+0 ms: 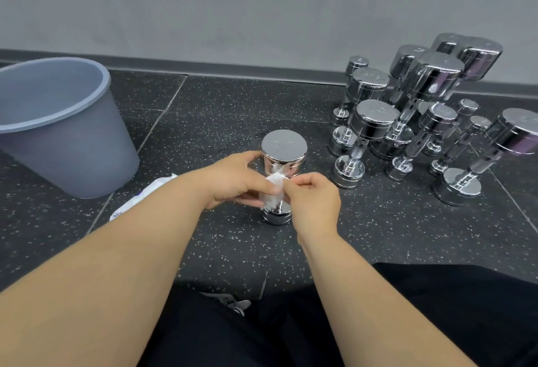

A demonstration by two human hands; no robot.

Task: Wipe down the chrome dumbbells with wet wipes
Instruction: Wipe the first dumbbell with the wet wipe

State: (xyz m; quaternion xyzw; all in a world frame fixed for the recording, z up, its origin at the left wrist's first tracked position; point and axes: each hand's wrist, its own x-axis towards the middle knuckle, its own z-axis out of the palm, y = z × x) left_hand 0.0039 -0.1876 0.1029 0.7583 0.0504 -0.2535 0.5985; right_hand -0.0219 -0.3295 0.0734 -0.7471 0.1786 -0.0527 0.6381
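Note:
A chrome dumbbell (283, 149) stands upright on the dark speckled floor in the middle of the view. A white wet wipe (273, 189) is wrapped around its handle. My left hand (235, 181) curls around the handle and the underside of the top head. My right hand (313, 203) pinches the wipe against the handle from the right. The handle is mostly hidden by both hands; the bottom head shows below them.
A grey plastic bin (58, 125) stands at the left. A white wet-wipe pack (139, 195) lies beside it, partly under my left forearm. Several chrome dumbbells (422, 116) stand upright at the right by the grey wall. My dark-clothed legs fill the bottom.

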